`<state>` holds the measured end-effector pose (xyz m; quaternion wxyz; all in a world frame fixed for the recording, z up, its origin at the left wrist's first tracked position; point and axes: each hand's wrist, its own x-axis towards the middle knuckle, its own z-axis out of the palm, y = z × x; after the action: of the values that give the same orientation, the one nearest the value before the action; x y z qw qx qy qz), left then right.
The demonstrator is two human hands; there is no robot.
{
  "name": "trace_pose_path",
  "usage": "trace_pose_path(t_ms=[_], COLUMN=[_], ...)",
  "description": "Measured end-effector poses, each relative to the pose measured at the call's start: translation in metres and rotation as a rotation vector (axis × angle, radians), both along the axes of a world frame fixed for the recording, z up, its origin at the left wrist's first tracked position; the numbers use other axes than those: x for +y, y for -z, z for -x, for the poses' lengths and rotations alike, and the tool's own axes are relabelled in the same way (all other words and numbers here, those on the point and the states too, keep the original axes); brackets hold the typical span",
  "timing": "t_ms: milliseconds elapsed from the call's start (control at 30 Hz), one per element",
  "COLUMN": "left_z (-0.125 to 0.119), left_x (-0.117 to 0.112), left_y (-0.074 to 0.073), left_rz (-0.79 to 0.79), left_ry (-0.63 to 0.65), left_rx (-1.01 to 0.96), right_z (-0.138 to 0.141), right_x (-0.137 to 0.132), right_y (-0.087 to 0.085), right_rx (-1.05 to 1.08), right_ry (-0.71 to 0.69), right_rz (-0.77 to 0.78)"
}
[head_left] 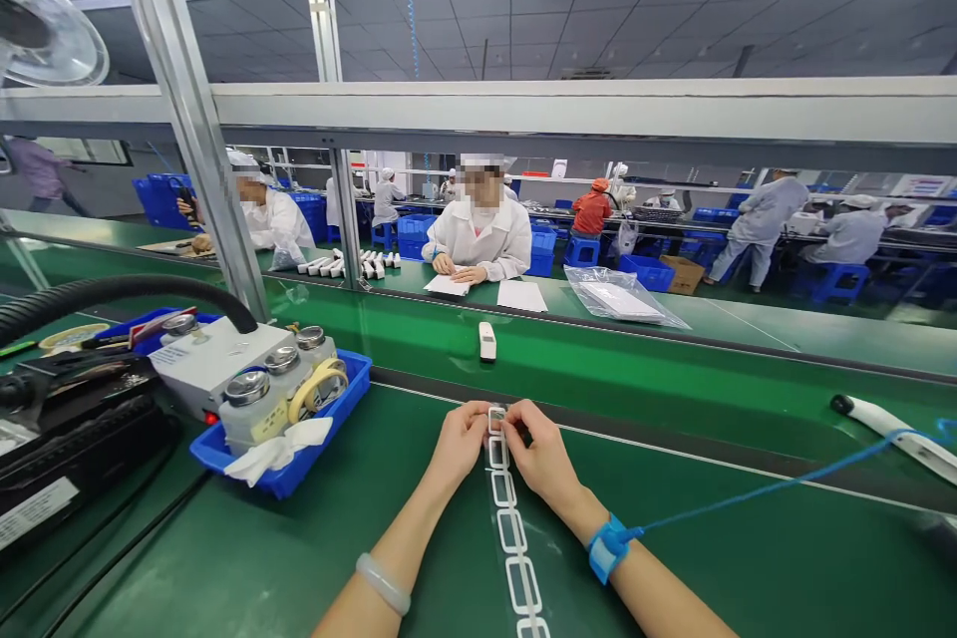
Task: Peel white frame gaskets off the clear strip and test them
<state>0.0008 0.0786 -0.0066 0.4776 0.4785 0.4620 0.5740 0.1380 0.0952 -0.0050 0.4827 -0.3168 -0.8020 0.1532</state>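
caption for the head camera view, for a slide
Left hand and right hand pinch a clear label strip on a green workbench.

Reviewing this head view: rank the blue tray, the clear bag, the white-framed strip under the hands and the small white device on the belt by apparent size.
Largest: blue plastic tray
Next, too alike to rank: clear plastic bag, white-framed strip
Smallest: small white device

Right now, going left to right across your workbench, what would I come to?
A blue plastic tray of capped jars, left hand, strip of white-outlined frames, right hand, blue wrist strap, white handled tool.
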Motion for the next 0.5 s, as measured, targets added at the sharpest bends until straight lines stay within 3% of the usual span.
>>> trace_pose_path(t_ms=[200,300,400,500], left_z=[0.002,0.005,0.006,0.006], left_x=[0.002,0.004,0.004,0.004], left_y=[0.002,0.003,0.002,-0.001], left_rz=[0.035,0.056,0.084,0.116], left_ry=[-0.031,-0.073,-0.111,-0.141], left_rx=[-0.037,-0.058,-0.101,-0.154], right_z=[0.003,0.000,-0.025,-0.077], right_x=[-0.002,-0.018,-0.062,-0.140], right_y=[-0.002,-0.004,0.000,0.009], right_rx=[-0.021,-0.039,-0.086,-0.201], right_ry=[-0.015,-0.011,0.003,0.059], right_rz=[-0.002,0.055,0.181,0.345])
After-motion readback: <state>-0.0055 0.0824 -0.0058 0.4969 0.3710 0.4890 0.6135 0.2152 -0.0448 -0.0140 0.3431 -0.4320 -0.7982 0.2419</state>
